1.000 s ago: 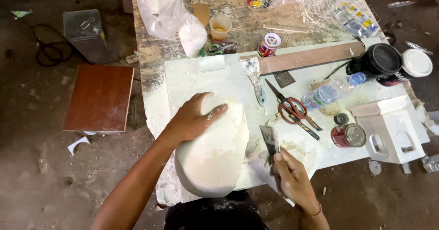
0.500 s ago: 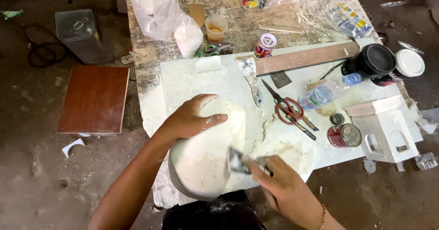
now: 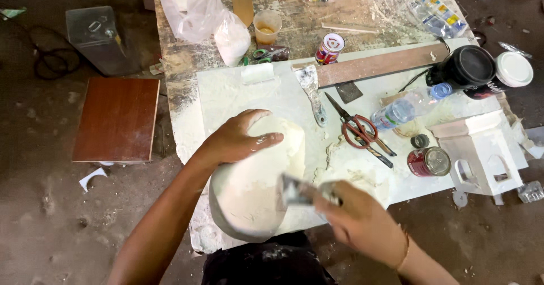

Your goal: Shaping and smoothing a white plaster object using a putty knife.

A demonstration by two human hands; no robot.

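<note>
While tilted leftward, scraper [image 3: 297, 191] blade-first.

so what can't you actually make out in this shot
Head view, the only one:
- Scraper blade: motion-blurred, so its edge and contact with the white plaster form are unclear.
- Right hand: blurred; its fingers' grip is unreadable.
- The form's underside: hidden by its own bulk and the left hand.
- Small tin: its contents are too small to tell.
- The person's lap: cut off by the bottom edge.

Red tin [image 3: 428, 161] near scissors; colourful-labelled can [image 3: 330, 47], white plastic bag [image 3: 201, 14] behind.
</note>
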